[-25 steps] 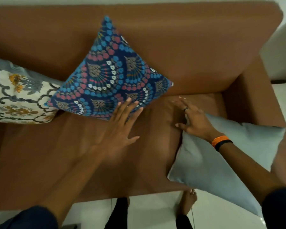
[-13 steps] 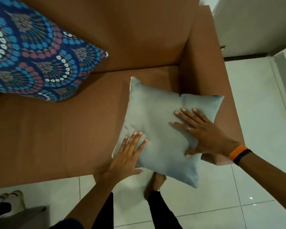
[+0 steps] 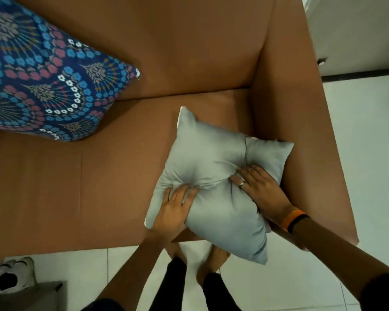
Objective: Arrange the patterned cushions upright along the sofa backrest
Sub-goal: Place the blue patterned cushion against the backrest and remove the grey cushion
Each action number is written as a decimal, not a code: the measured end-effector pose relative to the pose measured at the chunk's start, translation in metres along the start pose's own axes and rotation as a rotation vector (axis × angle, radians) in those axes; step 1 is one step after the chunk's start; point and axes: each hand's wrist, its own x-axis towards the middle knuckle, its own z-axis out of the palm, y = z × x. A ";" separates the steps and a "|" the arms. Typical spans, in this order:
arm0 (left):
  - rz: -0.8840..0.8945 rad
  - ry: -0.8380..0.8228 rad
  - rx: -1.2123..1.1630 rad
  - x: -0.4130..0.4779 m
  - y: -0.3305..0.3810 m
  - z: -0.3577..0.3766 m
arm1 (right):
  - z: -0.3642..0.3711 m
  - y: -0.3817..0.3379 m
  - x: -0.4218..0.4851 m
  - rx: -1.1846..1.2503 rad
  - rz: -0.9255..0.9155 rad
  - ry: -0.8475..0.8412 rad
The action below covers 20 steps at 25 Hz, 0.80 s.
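Observation:
A plain grey cushion (image 3: 213,153) lies flat at the right end of the brown sofa seat (image 3: 76,187), its near corner hanging over the front edge. My left hand (image 3: 173,209) grips its left side and my right hand (image 3: 258,187) grips its right side; both bunch the fabric into creases at the middle. A blue patterned cushion (image 3: 43,86) leans upright against the sofa backrest (image 3: 177,41) at the left, apart from both hands.
The sofa's right armrest (image 3: 301,131) stands right beside the grey cushion. White floor tiles (image 3: 364,142) lie to the right and in front. A white shoe (image 3: 9,272) and a grey box (image 3: 25,297) sit at the lower left. My legs and feet are below the seat edge.
My left hand left the blue cushion and came to the grey one. Both hands went from lying flat on the grey cushion to squeezing it, which puffed and creased it.

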 end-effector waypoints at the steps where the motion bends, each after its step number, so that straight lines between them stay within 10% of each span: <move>1: 0.027 0.041 -0.048 -0.002 -0.009 -0.009 | -0.014 0.003 0.002 0.077 0.013 0.082; 4: -0.109 -0.122 -0.188 0.025 -0.018 -0.051 | -0.053 0.007 -0.003 0.260 0.093 0.128; 6: -0.680 -0.396 -0.418 0.044 -0.024 -0.099 | -0.087 0.012 0.001 0.344 0.197 0.135; 8: -0.989 -0.319 -0.637 0.069 -0.057 -0.146 | -0.129 0.021 0.013 0.444 0.329 0.209; 13: -0.261 0.077 -0.547 0.109 -0.109 -0.280 | -0.229 0.069 0.063 0.668 0.428 0.443; 20: -0.268 0.283 -0.662 0.192 -0.126 -0.277 | -0.202 0.121 0.153 0.795 0.619 0.470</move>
